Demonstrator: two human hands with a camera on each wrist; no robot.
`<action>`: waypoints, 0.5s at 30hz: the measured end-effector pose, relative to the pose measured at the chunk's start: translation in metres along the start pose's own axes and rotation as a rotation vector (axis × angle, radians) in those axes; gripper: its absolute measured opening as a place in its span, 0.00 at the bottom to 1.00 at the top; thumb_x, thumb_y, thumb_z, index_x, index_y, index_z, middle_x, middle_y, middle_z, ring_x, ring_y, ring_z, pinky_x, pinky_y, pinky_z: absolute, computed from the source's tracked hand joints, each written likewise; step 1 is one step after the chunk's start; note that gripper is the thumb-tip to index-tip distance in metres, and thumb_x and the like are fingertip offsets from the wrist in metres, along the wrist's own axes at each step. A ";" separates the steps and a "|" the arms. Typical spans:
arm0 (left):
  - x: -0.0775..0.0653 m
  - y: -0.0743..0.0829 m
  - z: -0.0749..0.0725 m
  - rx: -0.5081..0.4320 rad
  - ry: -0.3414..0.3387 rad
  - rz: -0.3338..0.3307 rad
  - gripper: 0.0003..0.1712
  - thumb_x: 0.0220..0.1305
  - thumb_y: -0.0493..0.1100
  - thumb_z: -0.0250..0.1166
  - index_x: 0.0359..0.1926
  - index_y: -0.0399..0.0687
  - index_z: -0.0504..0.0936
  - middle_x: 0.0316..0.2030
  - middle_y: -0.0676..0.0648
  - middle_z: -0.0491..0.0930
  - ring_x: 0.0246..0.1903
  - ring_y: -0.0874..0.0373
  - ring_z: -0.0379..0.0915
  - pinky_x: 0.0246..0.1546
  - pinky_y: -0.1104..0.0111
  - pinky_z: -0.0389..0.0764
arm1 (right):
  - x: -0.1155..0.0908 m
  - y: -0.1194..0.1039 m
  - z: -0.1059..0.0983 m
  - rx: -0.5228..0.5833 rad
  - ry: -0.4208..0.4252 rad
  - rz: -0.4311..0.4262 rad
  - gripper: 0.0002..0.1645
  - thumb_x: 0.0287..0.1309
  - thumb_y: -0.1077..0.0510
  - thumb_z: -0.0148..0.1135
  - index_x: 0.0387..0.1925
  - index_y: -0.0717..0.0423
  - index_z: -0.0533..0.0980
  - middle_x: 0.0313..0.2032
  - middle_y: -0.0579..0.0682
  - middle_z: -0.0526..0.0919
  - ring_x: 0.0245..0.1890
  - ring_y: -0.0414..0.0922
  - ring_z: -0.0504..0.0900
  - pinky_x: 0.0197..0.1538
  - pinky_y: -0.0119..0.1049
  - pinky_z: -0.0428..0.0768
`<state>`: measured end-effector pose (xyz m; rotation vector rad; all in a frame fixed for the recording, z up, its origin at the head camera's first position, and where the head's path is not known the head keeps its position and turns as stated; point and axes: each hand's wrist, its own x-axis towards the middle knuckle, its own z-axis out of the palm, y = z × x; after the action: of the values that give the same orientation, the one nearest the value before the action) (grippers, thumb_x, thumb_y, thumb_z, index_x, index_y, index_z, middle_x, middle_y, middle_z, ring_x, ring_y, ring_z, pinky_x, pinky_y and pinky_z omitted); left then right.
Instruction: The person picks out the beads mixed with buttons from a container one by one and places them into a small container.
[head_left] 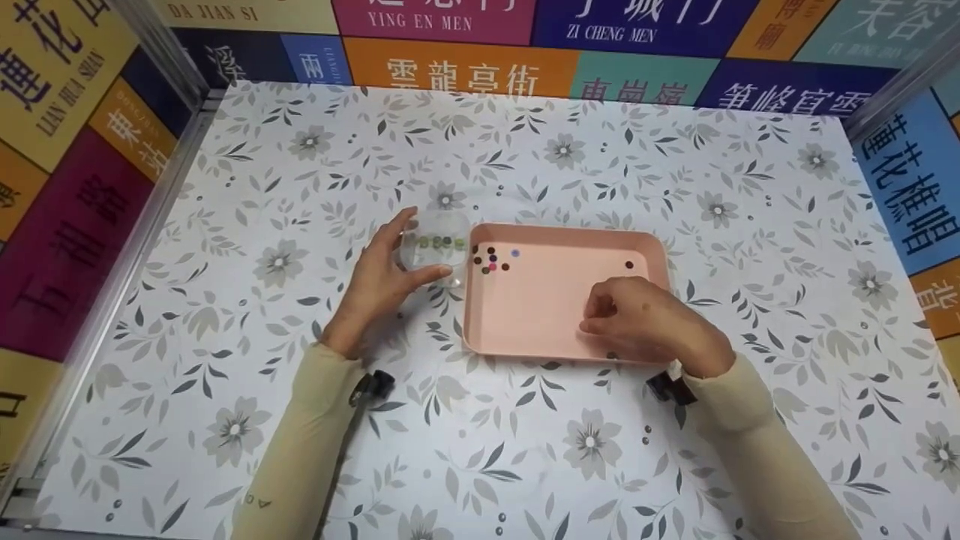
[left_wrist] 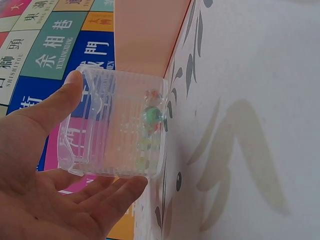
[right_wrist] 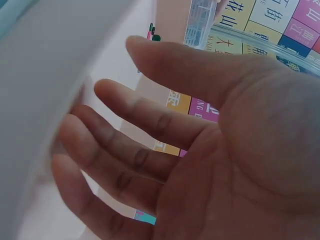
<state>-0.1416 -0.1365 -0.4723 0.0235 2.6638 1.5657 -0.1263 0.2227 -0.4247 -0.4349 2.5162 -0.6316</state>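
Note:
My left hand holds a small clear plastic box at the left end of a pink tray. In the left wrist view, the thumb lies along one side of the box and the fingers along the opposite side. Several beads, among them a green bead, lie at the bottom of the box. My right hand is over the right part of the tray. Its fingers are loosely bent and spread in the right wrist view, with nothing seen between them. A single dark bead lies just beyond it.
Several small beads, mostly dark, gather in the tray's far left corner, with a blue bead beside them. The flower-patterned tabletop runs all around the tray. Colourful lettered panels stand along the back and sides.

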 end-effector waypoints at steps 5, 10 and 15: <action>0.001 0.001 0.000 -0.009 0.002 -0.007 0.60 0.53 0.53 0.83 0.81 0.54 0.59 0.75 0.40 0.67 0.75 0.41 0.64 0.73 0.53 0.71 | -0.008 -0.003 -0.001 -0.040 -0.020 0.054 0.09 0.61 0.53 0.71 0.27 0.48 0.81 0.26 0.44 0.81 0.32 0.44 0.77 0.38 0.36 0.74; 0.000 0.002 0.001 -0.030 0.001 -0.021 0.60 0.53 0.51 0.83 0.82 0.54 0.58 0.75 0.40 0.66 0.75 0.42 0.64 0.74 0.53 0.71 | -0.012 -0.003 -0.004 -0.092 -0.054 0.116 0.13 0.56 0.51 0.73 0.22 0.49 0.80 0.20 0.42 0.76 0.26 0.43 0.75 0.29 0.35 0.70; -0.001 0.002 0.000 -0.033 0.000 -0.036 0.61 0.52 0.52 0.83 0.82 0.55 0.58 0.76 0.41 0.66 0.75 0.42 0.64 0.74 0.54 0.71 | -0.014 -0.001 -0.004 -0.130 -0.104 0.146 0.15 0.55 0.48 0.75 0.20 0.48 0.82 0.19 0.40 0.77 0.24 0.42 0.74 0.27 0.34 0.69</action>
<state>-0.1406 -0.1352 -0.4708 -0.0254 2.6229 1.5987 -0.1165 0.2286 -0.4156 -0.3174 2.4708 -0.3813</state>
